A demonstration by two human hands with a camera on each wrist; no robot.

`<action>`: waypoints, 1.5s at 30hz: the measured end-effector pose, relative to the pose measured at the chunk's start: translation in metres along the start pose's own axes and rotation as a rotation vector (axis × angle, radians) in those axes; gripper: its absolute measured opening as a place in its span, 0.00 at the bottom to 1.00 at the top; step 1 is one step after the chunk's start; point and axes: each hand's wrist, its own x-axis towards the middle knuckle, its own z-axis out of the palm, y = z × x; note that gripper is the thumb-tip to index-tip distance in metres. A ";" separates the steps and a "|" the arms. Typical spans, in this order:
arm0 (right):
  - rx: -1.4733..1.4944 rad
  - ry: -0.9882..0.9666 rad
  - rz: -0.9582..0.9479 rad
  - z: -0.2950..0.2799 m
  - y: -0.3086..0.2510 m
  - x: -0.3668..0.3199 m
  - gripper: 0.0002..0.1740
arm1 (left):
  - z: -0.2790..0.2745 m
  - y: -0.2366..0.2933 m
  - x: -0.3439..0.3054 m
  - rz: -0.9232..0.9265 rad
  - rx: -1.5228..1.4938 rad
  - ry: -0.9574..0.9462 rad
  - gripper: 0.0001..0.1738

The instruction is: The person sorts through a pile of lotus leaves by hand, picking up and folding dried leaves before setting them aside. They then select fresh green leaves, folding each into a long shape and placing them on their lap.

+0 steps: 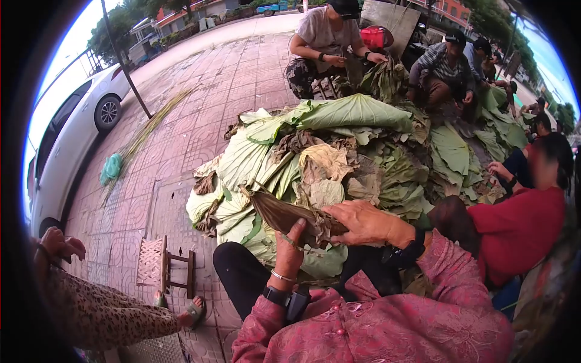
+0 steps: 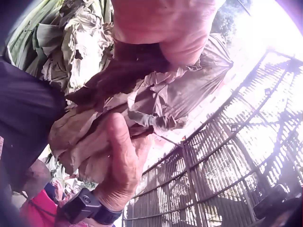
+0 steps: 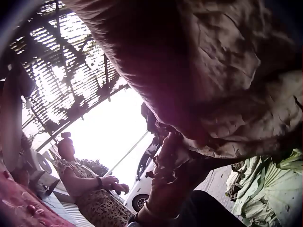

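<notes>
A folded, dry brown lotus leaf (image 1: 275, 212) lies between the two hands, low in front of the body; its narrow end with a stem stub points up and left. The left hand (image 1: 289, 251) grips it from below near the middle, thumb along its side. At its ragged, wider end is the right hand (image 1: 357, 222); in the left wrist view the right hand's thumb (image 2: 120, 137) presses the crinkled leaf layers, its fingers partly hidden behind them. Just beyond the hands spreads a big pile of green and brown lotus leaves (image 1: 357, 115).
Several people sit around the pile, one in a red top (image 1: 520, 224) close on the right. At left stand a person in patterned trousers (image 1: 115, 302) and a small woven stool (image 1: 152, 263). A white car (image 1: 75, 124) is parked beyond the pink paving (image 1: 206, 91).
</notes>
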 end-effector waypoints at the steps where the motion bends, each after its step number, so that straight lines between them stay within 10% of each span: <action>1: 0.057 0.006 0.019 0.000 -0.005 -0.003 0.28 | -0.002 -0.002 0.001 -0.013 0.018 -0.032 0.23; 4: 0.285 -0.149 0.229 -0.008 -0.013 -0.010 0.23 | -0.011 -0.002 -0.002 -0.094 0.030 -0.170 0.26; 11: 0.895 0.396 0.483 -0.041 0.100 -0.053 0.22 | -0.051 -0.001 0.001 -0.227 -0.017 -0.137 0.28; 15: 1.086 1.015 0.550 -0.146 0.254 -0.100 0.24 | -0.071 -0.020 0.005 -0.319 0.050 -0.064 0.25; 18: 0.378 1.819 1.057 -0.181 0.339 -0.140 0.36 | -0.076 -0.034 0.005 -0.360 0.110 -0.032 0.23; 23: 0.887 1.198 0.944 -0.067 0.308 -0.113 0.43 | -0.077 -0.055 0.005 -0.529 0.295 0.039 0.22; 27: 0.855 0.747 0.847 0.016 0.251 -0.058 0.41 | -0.087 -0.076 0.024 -0.302 0.532 0.226 0.25; 30: 0.790 0.756 0.672 0.039 0.247 -0.012 0.41 | -0.090 -0.075 0.048 -0.080 0.681 0.266 0.28; 38: 0.208 0.476 0.768 0.054 0.249 0.110 0.45 | -0.101 -0.067 0.082 0.232 1.504 -0.413 0.34; 39: 0.176 0.436 0.792 0.059 0.253 0.117 0.44 | -0.091 -0.054 0.085 -0.157 1.438 -0.339 0.27; 45: 0.493 0.327 0.675 0.097 0.277 0.135 0.32 | -0.110 -0.077 0.110 -0.267 0.792 -0.053 0.28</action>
